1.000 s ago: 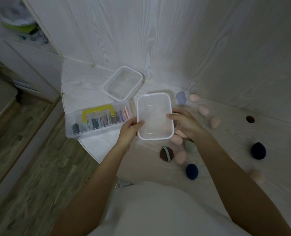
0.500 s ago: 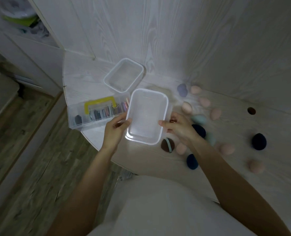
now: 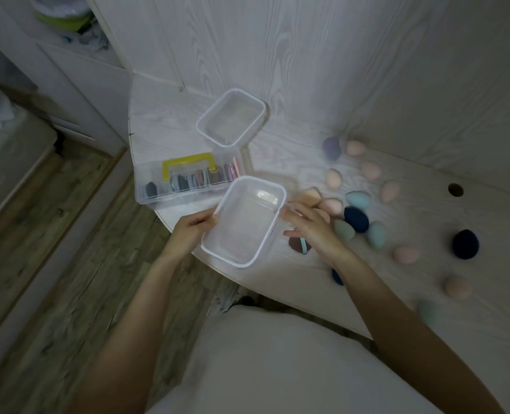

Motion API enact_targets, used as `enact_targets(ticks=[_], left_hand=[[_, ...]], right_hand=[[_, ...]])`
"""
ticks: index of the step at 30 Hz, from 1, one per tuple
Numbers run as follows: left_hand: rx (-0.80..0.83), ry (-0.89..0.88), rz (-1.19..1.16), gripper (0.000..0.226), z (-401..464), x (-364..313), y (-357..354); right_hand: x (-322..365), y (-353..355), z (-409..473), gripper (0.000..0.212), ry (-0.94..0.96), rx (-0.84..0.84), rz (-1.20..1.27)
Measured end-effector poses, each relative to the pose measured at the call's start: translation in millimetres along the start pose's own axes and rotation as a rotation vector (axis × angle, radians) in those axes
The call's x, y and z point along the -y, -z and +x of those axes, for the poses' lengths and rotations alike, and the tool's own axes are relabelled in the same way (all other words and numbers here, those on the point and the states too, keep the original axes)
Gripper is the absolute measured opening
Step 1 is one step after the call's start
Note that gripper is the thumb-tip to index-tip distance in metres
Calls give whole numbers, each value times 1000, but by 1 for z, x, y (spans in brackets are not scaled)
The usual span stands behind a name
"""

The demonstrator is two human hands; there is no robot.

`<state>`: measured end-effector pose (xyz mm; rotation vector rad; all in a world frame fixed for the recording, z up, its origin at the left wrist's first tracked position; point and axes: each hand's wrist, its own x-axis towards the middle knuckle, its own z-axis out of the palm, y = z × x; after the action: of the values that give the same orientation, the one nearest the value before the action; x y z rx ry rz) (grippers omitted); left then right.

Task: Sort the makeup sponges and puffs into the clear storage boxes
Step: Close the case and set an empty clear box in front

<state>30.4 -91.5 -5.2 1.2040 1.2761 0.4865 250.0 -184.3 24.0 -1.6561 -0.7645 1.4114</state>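
Desk (image 3: 307,282), near left edge: near storage box (image 3: 244,221); behind it, handled organiser case (image 3: 185,182); behind that, far storage box (image 3: 231,116). Right of these: scattered sponges (image 3: 357,218) (one puff (image 3: 297,244) beside the near box)

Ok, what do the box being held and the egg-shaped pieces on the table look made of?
The held box: clear, glossy hard plastic by the look, since the table shows through and the rim catches light. The egg-shaped pieces, such as the navy one: matte and soft-looking, probably foam sponge; the blur leaves the texture uncertain.
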Motion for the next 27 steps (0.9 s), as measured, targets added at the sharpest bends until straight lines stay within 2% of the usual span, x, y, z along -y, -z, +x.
enact_targets(ticks=[3,5,8,13,15,17,19,21,22,24,27], left_hand=[[37,49,73,30,8,8,-7],[93,59,98,27,11,11,-12],[100,65,114,26,18,12,-16],[29,134,-243,57,5,25,-6],[-21,84,-389,57,-3,29,-2],[-79,30,-420,50,-8,30,-3],[-108,23,-307,71,-8,32,-7],[-122,115,-164,89,-5,34,-10],[-124,171,-107,87,-3,36,-11],[-106,201,43,67,3,39,-11],[-174,78,272,52,3,41,-9]], right_hand=[[-10,0,-1,14,117,-53,-196],[-9,2,-2,20,224,-63,-176],[-1,6,7,25,397,12,-306],[11,5,50,20,540,28,-667],[17,-2,67,24,563,37,-785],[22,-10,80,25,553,22,-856],[24,-17,89,25,567,-26,-918],[24,-21,91,26,575,-53,-940],[24,-21,92,26,571,-53,-933],[24,-20,93,29,552,-65,-899],[27,-15,100,34,490,-105,-830]])
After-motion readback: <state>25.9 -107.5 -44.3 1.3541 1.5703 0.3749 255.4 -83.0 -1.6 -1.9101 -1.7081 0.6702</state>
